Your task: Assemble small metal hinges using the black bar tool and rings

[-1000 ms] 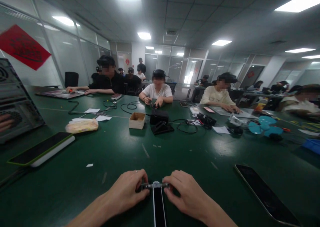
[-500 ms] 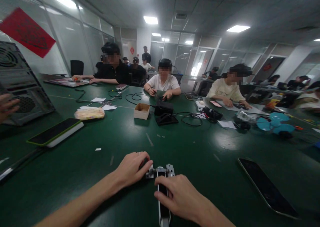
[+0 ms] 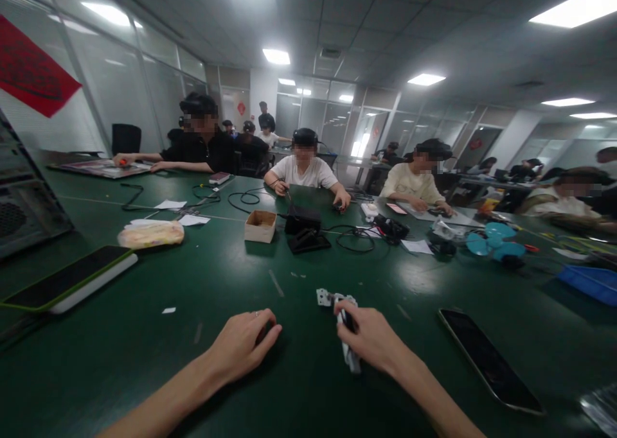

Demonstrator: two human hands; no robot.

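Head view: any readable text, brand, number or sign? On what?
No text is legible.
Red wall sign: dark characters, too blurred.
Small red signs at the back: too small.
Metal piece in the right hand: no legible marking.
Phone: none legible.

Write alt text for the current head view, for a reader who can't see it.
A person's right hand holds a metal-and-black device on a green table, while the left hand rests nearby, apart from it. A dark-screened phone lies to the right; beyond are an open box, cables and people working.
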